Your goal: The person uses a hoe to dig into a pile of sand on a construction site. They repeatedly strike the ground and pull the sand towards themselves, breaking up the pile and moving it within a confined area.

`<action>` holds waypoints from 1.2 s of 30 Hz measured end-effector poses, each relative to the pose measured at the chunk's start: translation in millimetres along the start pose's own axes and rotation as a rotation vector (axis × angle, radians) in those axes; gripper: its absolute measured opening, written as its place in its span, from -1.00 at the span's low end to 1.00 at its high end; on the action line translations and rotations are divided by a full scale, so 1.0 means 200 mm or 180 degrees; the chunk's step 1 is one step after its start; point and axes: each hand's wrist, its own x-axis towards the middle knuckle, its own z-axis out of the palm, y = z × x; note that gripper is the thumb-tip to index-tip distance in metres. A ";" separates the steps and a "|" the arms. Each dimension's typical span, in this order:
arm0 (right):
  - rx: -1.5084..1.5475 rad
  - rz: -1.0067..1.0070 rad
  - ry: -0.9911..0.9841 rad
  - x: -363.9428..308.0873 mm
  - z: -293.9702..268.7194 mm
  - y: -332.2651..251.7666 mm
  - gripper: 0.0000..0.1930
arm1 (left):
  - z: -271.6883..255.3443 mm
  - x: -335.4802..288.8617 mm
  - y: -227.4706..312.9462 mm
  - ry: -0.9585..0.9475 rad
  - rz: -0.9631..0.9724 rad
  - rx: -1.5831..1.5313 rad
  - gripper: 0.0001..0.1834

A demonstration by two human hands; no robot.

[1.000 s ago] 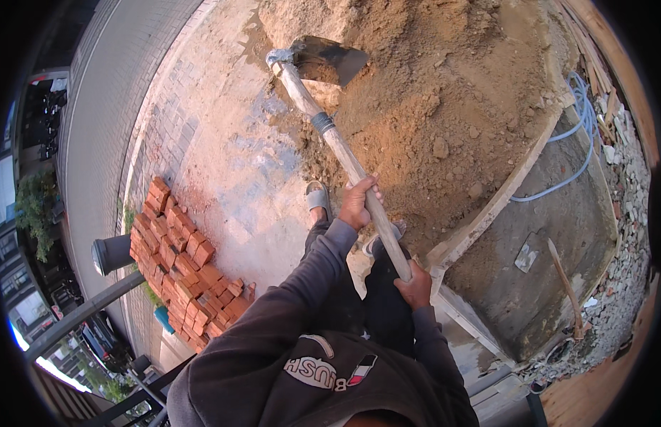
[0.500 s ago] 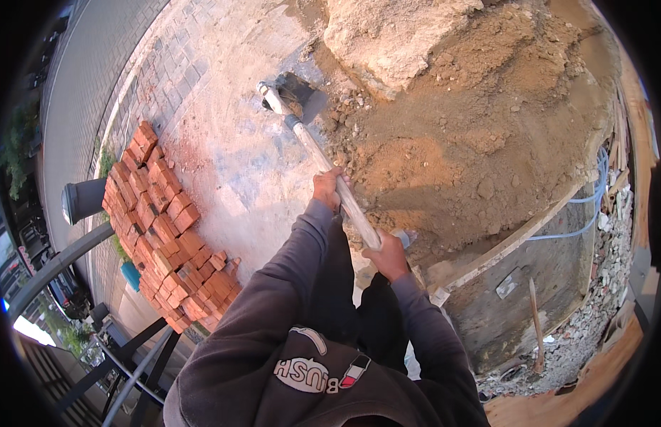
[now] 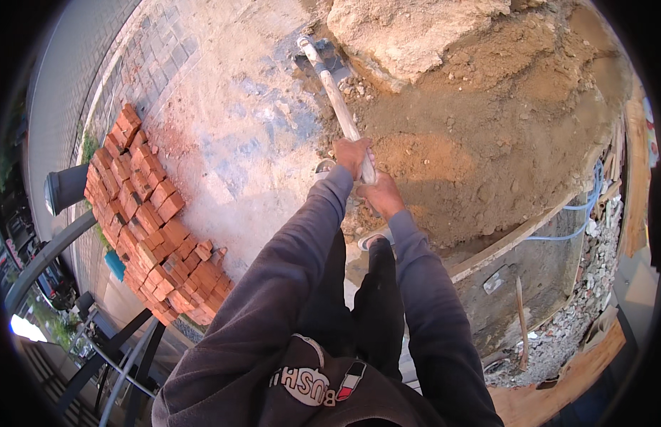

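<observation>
Both my hands are wrapped round the pale wooden handle of a hoe [image 3: 337, 99]. My left hand [image 3: 353, 156] is closed on it a little farther up. Close behind, my right hand [image 3: 381, 194] grips near the handle's lower end. The hoe's dark head lies at the far end, down at the ground by the edge of the sand, its blade partly hard to make out. To the right of the handle spreads a heap of damp brown sand [image 3: 480, 142], with a paler crusted mound [image 3: 408, 35] at the far side.
A stack of red bricks [image 3: 149, 220] stands on the left, beside a grey post [image 3: 64, 188] and metal railing. A wooden board [image 3: 512, 245] edges the sand at right. Beyond it are a blue hose [image 3: 593, 206], a stick [image 3: 521, 320] and rubble [image 3: 586, 313].
The hoe head has moved away from me and to the right, toward the pale mound. My hands have come closer together on the handle, my arms reaching farther out.
</observation>
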 end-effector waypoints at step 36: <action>-0.1890 -0.0109 0.0317 -1.69 -0.69 1.47 -0.57 | 0.08 -0.72 -1.18 -0.0339 -0.0914 -0.1459 -0.81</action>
